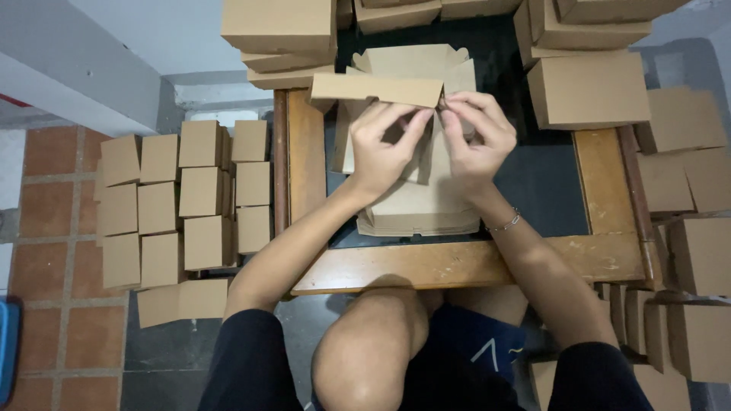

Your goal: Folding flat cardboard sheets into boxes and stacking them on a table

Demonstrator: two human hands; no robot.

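Left hand [378, 148] and right hand [478, 137] pinch half-folded carton [384, 87] flap between fingertips; flat blanks [426, 209] beneath, finished boxes [183, 198] stacked around.

Half-folded brown carton [396, 84] on flat blanks [419, 213]; folded cartons [183, 198] left floor.

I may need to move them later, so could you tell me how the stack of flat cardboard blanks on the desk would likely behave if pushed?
The stack of flat blanks is thin brown card, so probably light and bendy. Loosely piled sheets would likely slide apart on the dark desk top.
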